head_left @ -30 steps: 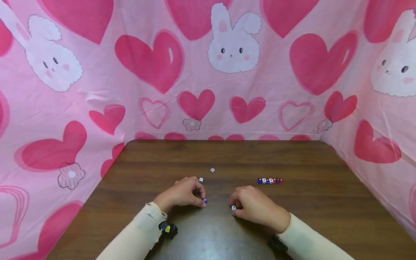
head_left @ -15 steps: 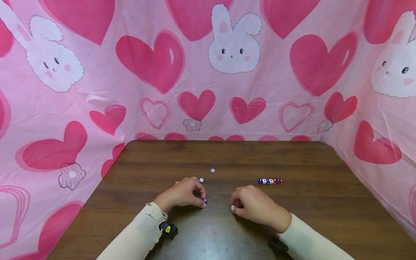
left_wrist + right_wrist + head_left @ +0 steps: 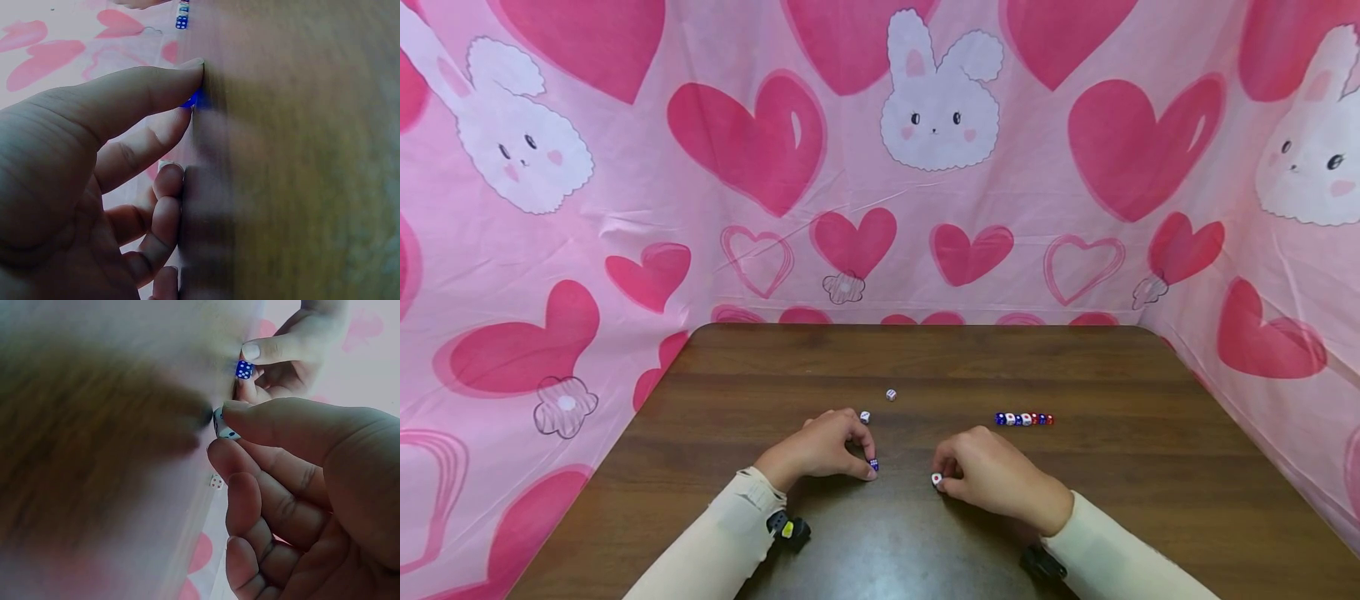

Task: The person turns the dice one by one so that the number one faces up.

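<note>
Blue die [image 3: 874,465] pinched in left grip [image 3: 826,445], near middle of scene. White die [image 3: 936,480], red pip showing, pinched in right grip [image 3: 996,479], apart from blue one, to its right. Loose on wooden worktop [image 3: 955,358]: nearer white die [image 3: 865,417] just beyond left grip, farther white die [image 3: 891,395] slightly right of that. Tight row of red, white and blue dice [image 3: 1018,419] beyond right grip. Pink heart-and-rabbit cloth [image 3: 1030,208] past far edge.

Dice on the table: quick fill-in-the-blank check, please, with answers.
Between the left hand and right hand, the one pinching the blue die is the ____.
The row of dice mixes blue, white and ____.
The two loose dice just beyond the left hand are both ____.

Missing words: left; red; white.
</note>
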Demonstrator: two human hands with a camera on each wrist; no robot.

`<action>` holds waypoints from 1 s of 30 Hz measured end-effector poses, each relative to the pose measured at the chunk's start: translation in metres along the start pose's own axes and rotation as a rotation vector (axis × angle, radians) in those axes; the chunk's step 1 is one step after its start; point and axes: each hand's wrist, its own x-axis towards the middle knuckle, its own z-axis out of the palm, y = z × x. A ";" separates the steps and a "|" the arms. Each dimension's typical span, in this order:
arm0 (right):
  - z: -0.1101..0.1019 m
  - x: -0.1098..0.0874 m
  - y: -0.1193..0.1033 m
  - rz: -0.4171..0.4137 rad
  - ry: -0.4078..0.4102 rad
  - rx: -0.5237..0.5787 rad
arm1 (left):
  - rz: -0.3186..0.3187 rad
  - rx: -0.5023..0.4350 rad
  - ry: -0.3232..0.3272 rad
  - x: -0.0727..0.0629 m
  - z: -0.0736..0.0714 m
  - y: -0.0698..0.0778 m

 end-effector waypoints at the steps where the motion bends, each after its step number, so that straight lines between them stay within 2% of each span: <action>1: 0.000 0.000 0.000 0.001 0.000 -0.002 | 0.001 0.000 0.000 0.000 0.000 0.000; 9: -0.001 -0.001 -0.002 -0.011 0.014 -0.047 | 0.003 0.006 0.003 0.000 0.000 -0.002; 13: 0.001 -0.002 -0.001 -0.067 0.037 -0.077 | -0.003 0.008 0.001 0.000 0.001 -0.001; 17: 0.002 -0.001 0.000 -0.142 0.027 -0.062 | -0.003 0.009 0.003 0.000 0.001 -0.001; 23: 0.000 -0.001 -0.001 -0.181 -0.021 -0.031 | 0.002 0.008 0.004 0.000 0.001 -0.001; 30: -0.002 0.000 -0.001 -0.215 -0.016 -0.072 | 0.000 0.020 0.004 0.001 0.002 -0.001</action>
